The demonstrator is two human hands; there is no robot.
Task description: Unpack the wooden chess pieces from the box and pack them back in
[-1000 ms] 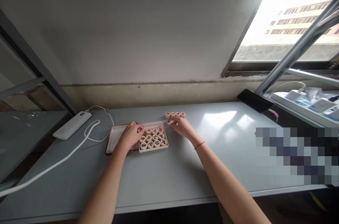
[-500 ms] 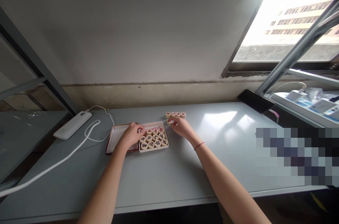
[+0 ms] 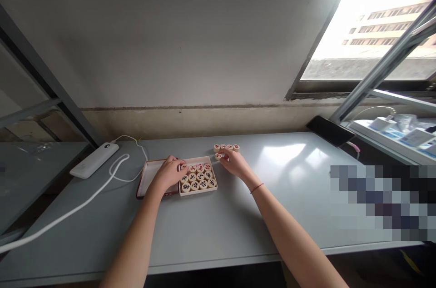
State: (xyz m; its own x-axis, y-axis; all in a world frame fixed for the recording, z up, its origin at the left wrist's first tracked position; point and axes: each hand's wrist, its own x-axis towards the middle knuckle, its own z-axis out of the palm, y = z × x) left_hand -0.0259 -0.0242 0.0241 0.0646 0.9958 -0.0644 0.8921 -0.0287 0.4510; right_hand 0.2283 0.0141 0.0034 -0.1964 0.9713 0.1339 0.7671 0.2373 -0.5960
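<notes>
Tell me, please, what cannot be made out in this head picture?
All in head view:
Front loose piece: right part behind the right hand.
White box: back left corner under the left hand.
White cable: continuation cut off by left edge.
Right side: contents masked by pixel blocks.

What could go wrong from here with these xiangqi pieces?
Your right hand is at a single xiangqi piece just in front of a row of four red-lettered pieces, so a slip might knock that row crooked. Your left hand extends over the edge where the lid meets the open box; pressing down could jog the box and shift the pieces inside.
</notes>
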